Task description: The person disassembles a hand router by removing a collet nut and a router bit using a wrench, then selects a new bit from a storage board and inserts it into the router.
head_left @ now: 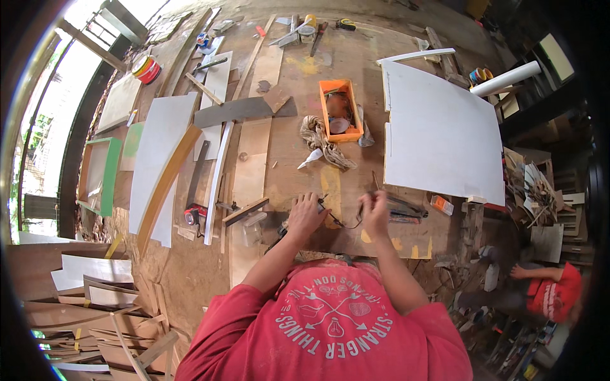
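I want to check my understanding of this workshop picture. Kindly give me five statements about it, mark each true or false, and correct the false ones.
1. An orange bin stands on the worktable, beyond both hands. True.
2. The left hand is inside that bin. False: the left hand is nearer the person's body, apart from the bin.
3. A thin dark cord-like strand shows between the left hand and the right hand. True.
4. The green-edged frame is at the far right. False: the green-edged frame is on the left.
5. A twisted beige cloth lies beside the bin. True.
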Available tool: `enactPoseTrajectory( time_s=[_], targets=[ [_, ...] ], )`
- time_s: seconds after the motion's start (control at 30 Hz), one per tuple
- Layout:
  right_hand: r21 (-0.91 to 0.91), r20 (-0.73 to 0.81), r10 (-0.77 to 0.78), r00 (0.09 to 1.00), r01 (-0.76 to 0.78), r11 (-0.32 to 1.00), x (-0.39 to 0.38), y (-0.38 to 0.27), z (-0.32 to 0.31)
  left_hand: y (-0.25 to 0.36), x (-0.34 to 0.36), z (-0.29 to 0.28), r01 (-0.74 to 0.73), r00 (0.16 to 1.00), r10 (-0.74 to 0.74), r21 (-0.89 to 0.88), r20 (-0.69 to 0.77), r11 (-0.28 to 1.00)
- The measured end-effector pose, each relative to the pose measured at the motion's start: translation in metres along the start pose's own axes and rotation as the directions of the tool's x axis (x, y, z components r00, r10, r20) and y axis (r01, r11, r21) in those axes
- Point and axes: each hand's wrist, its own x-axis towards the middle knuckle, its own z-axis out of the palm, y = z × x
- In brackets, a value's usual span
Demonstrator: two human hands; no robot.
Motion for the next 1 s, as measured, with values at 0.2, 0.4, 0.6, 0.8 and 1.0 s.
enactPoseTrajectory(
  time_s=[0.2,0.4,0.6,0.8,1.0],
  targets=[
    [0.338,-0.203,0.104,0.974,-0.030,0.941,0.071,-0.144,-0.080,-0.009,-0.001,0.008,0.019,0.999,-0.019,0.005,0.028,1.000],
    [-0.193,0.388,0.073,0.919,0.003,0.981,0.052,-0.137,-0.054,-0.008,-0.003,0.005,0.000,1.000,-0.001,-0.021,-0.012,1.000],
    [-0.465,0.688,0.097,0.719,0.334,0.820,0.015,-0.069,0.023,-0.007,0.000,0.005,0.017,0.998,-0.018,0.024,0.054,1.000],
    [-0.486,0.711,0.099,0.696,0.385,0.785,0.011,-0.064,0.049,-0.012,-0.003,0.010,-0.011,1.000,0.010,0.062,0.020,0.998],
    [-0.426,0.637,-0.026,0.770,0.380,0.821,-0.004,-0.054,0.054,-0.010,-0.005,0.006,-0.046,0.999,0.046,0.021,-0.029,0.999]
  ],
)
